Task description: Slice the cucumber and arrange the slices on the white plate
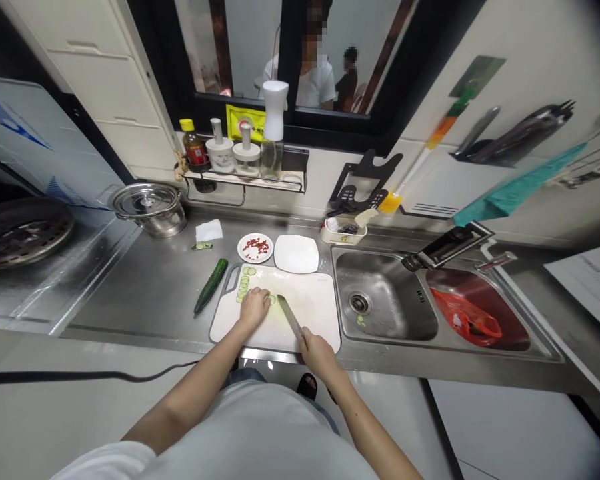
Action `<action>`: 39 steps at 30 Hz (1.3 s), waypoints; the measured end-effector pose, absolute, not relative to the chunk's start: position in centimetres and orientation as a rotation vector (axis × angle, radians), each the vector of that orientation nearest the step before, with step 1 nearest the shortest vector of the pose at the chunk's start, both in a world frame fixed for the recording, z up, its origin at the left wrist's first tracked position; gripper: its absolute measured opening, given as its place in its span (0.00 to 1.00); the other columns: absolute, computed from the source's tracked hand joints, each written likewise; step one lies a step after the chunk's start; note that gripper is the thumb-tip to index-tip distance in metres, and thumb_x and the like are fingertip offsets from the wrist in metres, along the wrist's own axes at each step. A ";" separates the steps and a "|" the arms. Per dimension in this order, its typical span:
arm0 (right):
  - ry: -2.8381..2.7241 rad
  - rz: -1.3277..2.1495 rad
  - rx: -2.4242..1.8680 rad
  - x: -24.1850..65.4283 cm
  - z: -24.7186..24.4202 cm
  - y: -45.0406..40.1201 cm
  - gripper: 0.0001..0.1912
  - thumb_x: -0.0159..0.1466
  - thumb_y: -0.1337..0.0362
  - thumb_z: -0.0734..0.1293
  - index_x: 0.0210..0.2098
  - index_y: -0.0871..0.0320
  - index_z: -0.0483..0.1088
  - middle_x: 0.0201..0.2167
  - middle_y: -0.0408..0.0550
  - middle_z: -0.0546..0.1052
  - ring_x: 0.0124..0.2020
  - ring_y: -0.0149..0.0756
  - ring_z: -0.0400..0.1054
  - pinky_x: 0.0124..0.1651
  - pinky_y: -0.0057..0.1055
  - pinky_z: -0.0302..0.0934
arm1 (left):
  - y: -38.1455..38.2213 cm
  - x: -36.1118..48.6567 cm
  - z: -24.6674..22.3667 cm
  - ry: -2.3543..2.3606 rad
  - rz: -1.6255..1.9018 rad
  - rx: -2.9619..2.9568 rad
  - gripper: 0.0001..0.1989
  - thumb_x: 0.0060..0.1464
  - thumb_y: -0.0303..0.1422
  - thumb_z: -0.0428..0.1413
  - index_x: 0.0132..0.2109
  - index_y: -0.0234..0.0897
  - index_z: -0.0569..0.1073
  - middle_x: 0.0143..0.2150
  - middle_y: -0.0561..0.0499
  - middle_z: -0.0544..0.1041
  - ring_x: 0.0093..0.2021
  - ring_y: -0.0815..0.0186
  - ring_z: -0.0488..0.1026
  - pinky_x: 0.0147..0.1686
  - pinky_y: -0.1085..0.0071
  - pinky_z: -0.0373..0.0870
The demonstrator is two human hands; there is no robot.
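Observation:
My right hand (318, 353) is wrapped round the handle of a kitchen knife (291, 317), its blade slanting up and left over the white cutting board (300, 285). Just left of the blade, my left hand (255, 307) rests on the board with its fingers curled down. A pale green cucumber piece (273, 301) shows at its fingertips; the rest is hidden under the hand. Cucumber slices (243, 285) lie in a row along the board's upper left side. On the counter, left of the board, sits a whole dark green cucumber (211, 287).
Behind the board stand a plate of red chopped bits (255, 248) and a white plate (296, 253). To the right is a double sink (387, 333) with a red plastic bag (467, 320). A lidded steel pot (153, 207) and a condiment shelf (240, 180) are farther back.

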State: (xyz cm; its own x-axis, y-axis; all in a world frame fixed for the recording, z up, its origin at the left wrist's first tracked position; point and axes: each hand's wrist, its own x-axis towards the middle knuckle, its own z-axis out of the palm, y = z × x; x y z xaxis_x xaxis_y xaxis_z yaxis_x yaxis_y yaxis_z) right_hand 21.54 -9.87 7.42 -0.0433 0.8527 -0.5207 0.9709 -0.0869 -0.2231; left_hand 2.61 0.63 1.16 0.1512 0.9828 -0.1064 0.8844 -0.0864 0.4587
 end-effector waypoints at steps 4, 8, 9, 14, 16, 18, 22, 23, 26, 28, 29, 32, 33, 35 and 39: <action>1.905 -0.833 2.076 21.8 7.6 -9.7 0.14 0.70 0.63 0.51 0.49 0.56 0.64 0.39 0.50 0.78 0.40 0.37 0.71 0.33 0.27 0.50 | 0.6 2.7 1.1 1.764 0.298 2.044 0.15 0.60 0.34 0.49 0.48 0.37 0.76 0.43 0.43 0.75 0.48 0.59 0.69 0.51 0.66 0.61; 1.914 -0.819 2.080 22.0 7.6 -9.5 0.14 0.70 0.62 0.51 0.48 0.57 0.64 0.39 0.50 0.78 0.40 0.36 0.71 0.32 0.28 0.48 | 0.6 2.9 1.1 1.759 0.316 2.025 0.13 0.59 0.32 0.49 0.46 0.37 0.76 0.44 0.44 0.74 0.49 0.60 0.68 0.51 0.66 0.61; 1.920 -0.814 2.083 22.0 7.6 -9.5 0.14 0.70 0.62 0.51 0.48 0.57 0.64 0.39 0.50 0.78 0.39 0.37 0.71 0.32 0.28 0.48 | 0.6 2.9 1.2 1.763 0.325 2.012 0.12 0.59 0.31 0.50 0.46 0.38 0.76 0.44 0.45 0.74 0.49 0.60 0.68 0.50 0.67 0.61; 1.929 -0.821 2.107 22.1 7.3 -9.5 0.15 0.70 0.62 0.51 0.49 0.57 0.64 0.39 0.51 0.78 0.40 0.37 0.71 0.32 0.28 0.48 | 0.8 3.3 1.6 1.779 0.351 1.940 0.09 0.56 0.27 0.51 0.41 0.38 0.75 0.41 0.47 0.75 0.45 0.61 0.69 0.46 0.68 0.62; 1.931 -0.829 2.117 22.1 7.3 -9.5 0.15 0.70 0.62 0.51 0.48 0.57 0.64 0.39 0.51 0.77 0.40 0.36 0.71 0.32 0.28 0.48 | 0.8 3.3 1.9 1.776 0.374 1.915 0.08 0.55 0.26 0.52 0.39 0.38 0.74 0.39 0.47 0.75 0.44 0.62 0.69 0.44 0.69 0.62; 1.944 -0.836 2.125 22.1 7.2 -9.5 0.15 0.70 0.63 0.51 0.48 0.57 0.65 0.38 0.50 0.78 0.39 0.35 0.70 0.32 0.28 0.47 | 0.7 3.2 2.1 1.768 0.413 1.882 0.07 0.55 0.26 0.52 0.38 0.38 0.74 0.37 0.48 0.76 0.42 0.63 0.69 0.42 0.70 0.62; 1.942 -0.846 2.123 22.1 7.3 -9.4 0.14 0.70 0.63 0.51 0.46 0.57 0.65 0.38 0.50 0.78 0.38 0.35 0.70 0.32 0.28 0.47 | 0.0 2.4 1.9 1.741 0.509 1.763 0.05 0.54 0.28 0.53 0.37 0.38 0.74 0.35 0.50 0.77 0.38 0.65 0.71 0.36 0.73 0.61; 1.939 -0.848 2.121 22.2 7.3 -9.4 0.14 0.70 0.63 0.51 0.46 0.57 0.65 0.38 0.50 0.78 0.38 0.35 0.70 0.32 0.28 0.47 | -0.2 2.1 1.8 1.737 0.529 1.728 0.04 0.54 0.29 0.54 0.37 0.38 0.74 0.34 0.51 0.77 0.36 0.66 0.71 0.35 0.73 0.61; 1.944 -0.852 2.127 22.2 7.3 -9.3 0.14 0.70 0.63 0.51 0.46 0.57 0.65 0.38 0.50 0.77 0.38 0.35 0.70 0.32 0.28 0.47 | -0.8 0.7 1.5 1.762 0.571 1.633 0.04 0.53 0.29 0.55 0.37 0.38 0.74 0.34 0.52 0.77 0.34 0.68 0.71 0.33 0.74 0.61; 1.945 -0.854 2.132 22.2 7.3 -9.2 0.14 0.70 0.63 0.51 0.46 0.56 0.65 0.38 0.50 0.77 0.38 0.35 0.70 0.32 0.27 0.47 | -1.1 -0.4 1.4 1.805 0.587 1.591 0.04 0.52 0.30 0.55 0.37 0.39 0.74 0.33 0.53 0.78 0.33 0.68 0.71 0.33 0.74 0.61; 1.942 -0.855 2.133 22.2 7.3 -9.2 0.14 0.70 0.63 0.51 0.46 0.56 0.65 0.38 0.50 0.77 0.38 0.35 0.70 0.32 0.27 0.47 | -1.3 -1.1 1.3 1.830 0.593 1.579 0.04 0.52 0.31 0.55 0.36 0.39 0.74 0.33 0.53 0.77 0.33 0.68 0.72 0.33 0.74 0.60; 1.941 -0.857 2.120 22.1 7.2 -9.0 0.13 0.70 0.62 0.51 0.46 0.56 0.65 0.38 0.50 0.77 0.38 0.34 0.70 0.32 0.27 0.47 | -1.3 -3.0 0.9 1.891 0.609 1.565 0.04 0.52 0.31 0.55 0.36 0.39 0.75 0.32 0.53 0.77 0.33 0.68 0.72 0.32 0.75 0.60; 1.942 -0.854 2.116 22.1 7.2 -9.0 0.13 0.70 0.62 0.51 0.46 0.56 0.65 0.38 0.50 0.77 0.38 0.34 0.70 0.32 0.27 0.47 | -1.3 -3.5 0.8 1.908 0.613 1.557 0.05 0.52 0.31 0.55 0.36 0.39 0.74 0.32 0.53 0.77 0.34 0.68 0.72 0.32 0.75 0.60; 1.944 -0.851 2.108 22.1 7.0 -8.9 0.14 0.70 0.62 0.51 0.47 0.56 0.65 0.38 0.50 0.77 0.38 0.34 0.70 0.32 0.27 0.47 | -1.2 -4.4 0.6 1.937 0.609 1.543 0.05 0.51 0.31 0.55 0.36 0.39 0.74 0.32 0.54 0.77 0.33 0.68 0.72 0.32 0.75 0.60; 1.960 -0.842 2.102 22.0 6.7 -8.8 0.14 0.70 0.62 0.51 0.46 0.56 0.65 0.37 0.50 0.77 0.37 0.35 0.70 0.32 0.27 0.47 | -1.0 -5.4 0.5 2.000 0.581 1.545 0.06 0.51 0.31 0.55 0.37 0.40 0.74 0.33 0.54 0.77 0.33 0.68 0.72 0.30 0.75 0.58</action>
State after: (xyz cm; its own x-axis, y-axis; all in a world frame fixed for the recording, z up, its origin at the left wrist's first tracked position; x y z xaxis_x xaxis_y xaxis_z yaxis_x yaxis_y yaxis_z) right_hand 22.05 -8.77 6.74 -0.0094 0.8726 -0.4883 0.9550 -0.1370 -0.2632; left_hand -5.40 -0.97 0.54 -0.1957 0.9684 -0.1545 0.7348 0.2492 0.6308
